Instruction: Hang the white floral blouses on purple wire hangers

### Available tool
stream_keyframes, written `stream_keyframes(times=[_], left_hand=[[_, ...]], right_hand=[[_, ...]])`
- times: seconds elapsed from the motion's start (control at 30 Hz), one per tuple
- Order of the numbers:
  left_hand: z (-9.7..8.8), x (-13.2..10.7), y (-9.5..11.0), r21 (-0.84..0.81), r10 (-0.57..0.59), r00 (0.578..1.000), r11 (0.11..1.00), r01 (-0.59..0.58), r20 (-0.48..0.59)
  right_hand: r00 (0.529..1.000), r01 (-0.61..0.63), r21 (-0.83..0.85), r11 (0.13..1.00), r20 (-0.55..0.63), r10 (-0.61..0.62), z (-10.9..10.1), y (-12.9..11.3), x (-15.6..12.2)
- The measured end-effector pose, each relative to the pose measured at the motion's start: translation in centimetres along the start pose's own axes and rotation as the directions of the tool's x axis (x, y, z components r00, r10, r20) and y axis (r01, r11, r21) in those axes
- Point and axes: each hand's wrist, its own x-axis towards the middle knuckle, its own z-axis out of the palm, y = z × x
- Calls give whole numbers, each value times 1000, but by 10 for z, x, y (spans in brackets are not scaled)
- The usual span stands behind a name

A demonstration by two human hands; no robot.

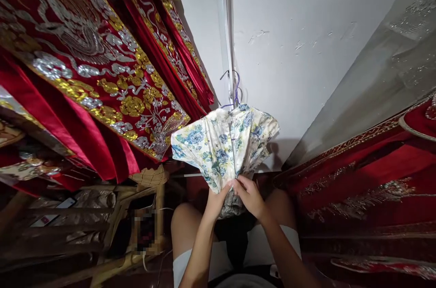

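Blouse, short-sleeved white cloth with blue floral print (220, 149), sits mid-view, thin curved purple hanger (237, 82) at its 12 o'clock. Your left hand (218, 197) and right hand (251, 195) both pinch its central slit at 6 o'clock, likely to tension cloth against hanger.

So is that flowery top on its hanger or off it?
On it: the purple hanger sticks up from the collar of the floral top, the rest mostly hidden by fabric.
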Motion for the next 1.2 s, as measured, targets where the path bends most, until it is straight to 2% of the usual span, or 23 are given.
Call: stream_keyframes(times=[0.2,0.27,0.3,0.33,0.37,0.4,0.43,0.47,0.5,0.53,0.6,0.63,0.7,0.77,0.87,0.93,1.03,1.1,1.2], left_hand=[[-6,-2,1,59,-34,996,998,29,84],[-10,-1,-5,100,-16,1000,995,14,21],[-12,-1,-9,133,26,998,991,-18,-61],[-13,-2,-14,184,103,979,980,-70,-175],[-12,-3,-18,257,212,930,957,-135,-300],[-9,-4,-22,345,336,856,917,-202,-393],[-5,-5,-26,431,452,785,863,-264,-423],[2,-6,-29,497,535,750,807,-318,-388],[9,-7,-31,527,571,762,768,-364,-305],[16,-7,-32,521,561,804,755,-399,-197],[29,-5,-31,460,471,882,787,-412,-15],[33,-3,-29,435,427,904,809,-395,28],[35,2,-25,420,385,921,826,-375,66],[31,5,-21,432,387,915,809,-397,116],[22,6,-23,452,403,896,774,-443,187],[21,6,-29,459,411,884,755,-467,224],[23,11,-32,456,403,847,717,-527,346],[26,21,-21,459,367,812,685,-566,453],[30,41,19,449,351,766,650,-613,538]], right_hand=[[998,-44,85,995,-32,47,-9,-9,4],[995,-58,154,986,-75,70,-7,-11,3],[992,-64,184,981,-97,83,-7,-12,2],[989,-69,204,977,-115,94,-7,-13,2],[986,-73,214,974,-128,102,-7,-15,2],[985,-79,214,974,-132,109,-8,-17,2],[985,-86,210,974,-127,114,-8,-19,2],[986,-94,204,975,-116,119,-8,-20,2],[987,-103,198,975,-101,125,-8,-22,2],[987,-114,196,974,-86,133,-8,-24,2],[988,-142,193,971,-39,152,-7,-26,2],[986,-157,191,969,-18,164,-6,-28,2],[981,-192,194,962,12,193,-8,-31,4],[972,-232,237,944,14,235,-14,-38,14],[962,-243,370,897,-24,271,-29,-63,46],[976,-162,432,887,-64,210,-40,-90,75],[988,-37,473,880,-112,102,-50,-131,112],[990,29,481,876,-133,40,-50,-148,121],[989,81,440,894,-148,-17,-41,-153,112]])
